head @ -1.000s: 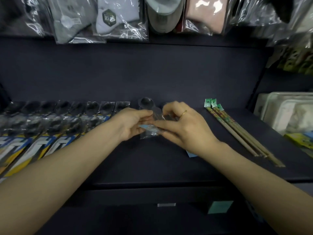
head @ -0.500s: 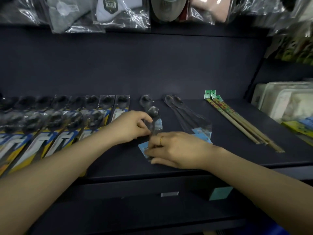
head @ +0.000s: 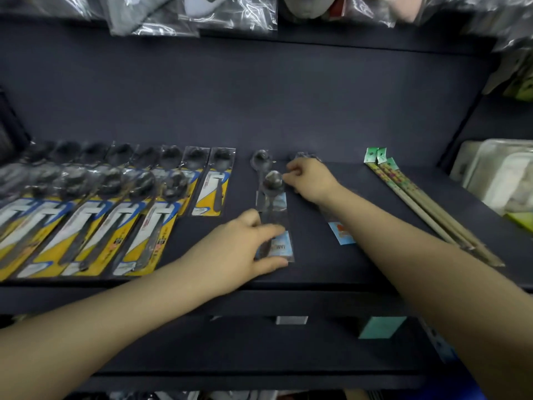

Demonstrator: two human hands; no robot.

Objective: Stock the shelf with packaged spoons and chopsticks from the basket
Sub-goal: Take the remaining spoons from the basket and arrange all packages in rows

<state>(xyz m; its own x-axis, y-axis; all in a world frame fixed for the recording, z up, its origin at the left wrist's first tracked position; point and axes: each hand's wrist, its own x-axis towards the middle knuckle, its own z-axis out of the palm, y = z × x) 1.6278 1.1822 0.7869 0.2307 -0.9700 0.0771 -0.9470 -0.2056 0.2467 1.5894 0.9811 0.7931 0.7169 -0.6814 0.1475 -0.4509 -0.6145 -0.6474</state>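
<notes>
A clear-wrapped spoon pack [head: 274,215] with a blue label lies on the dark shelf [head: 317,267], overlapping another spoon pack [head: 261,161] behind it. My left hand [head: 245,249] pinches its near, labelled end. My right hand [head: 310,179] rests with curled fingers at the spoon's bowl end and covers part of further clear spoon packs [head: 340,232] to the right. Packaged chopsticks [head: 418,203] with green tags lie diagonally at the right. The basket is out of view.
Rows of spoon packs on yellow and blue cards [head: 115,209] fill the shelf's left half. Bagged goods [head: 161,15] hang above. White plastic-wrapped trays [head: 496,180] sit on the neighbouring shelf at right. A price tag [head: 291,319] marks the shelf's front edge.
My right hand moved from the pack's near end up to its bowl end. My left hand slid down to the labelled end. The pack now lies flat and straight on the shelf.
</notes>
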